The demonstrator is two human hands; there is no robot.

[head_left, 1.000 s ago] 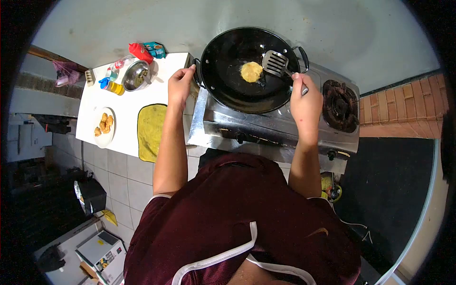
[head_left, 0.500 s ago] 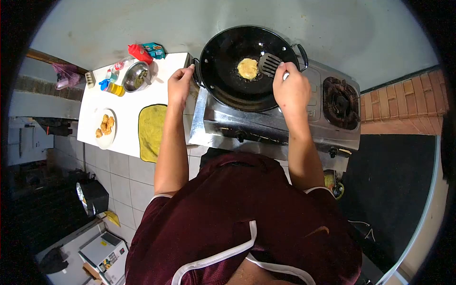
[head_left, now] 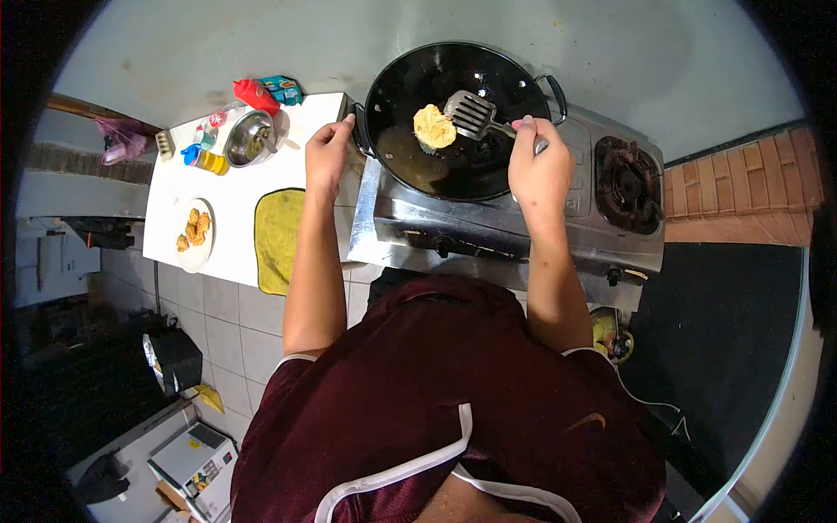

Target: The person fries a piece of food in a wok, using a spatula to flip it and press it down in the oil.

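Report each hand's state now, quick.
Left hand: closed on the wok handle.
Right hand: closed on the spatula.

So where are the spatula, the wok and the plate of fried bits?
spatula [head_left: 471, 112]: head view, on its slotted blade.
wok [head_left: 462, 170]: head view, on the bare black inner wall nearest the person.
plate [head_left: 195, 258]: head view, on its bare white lower rim.
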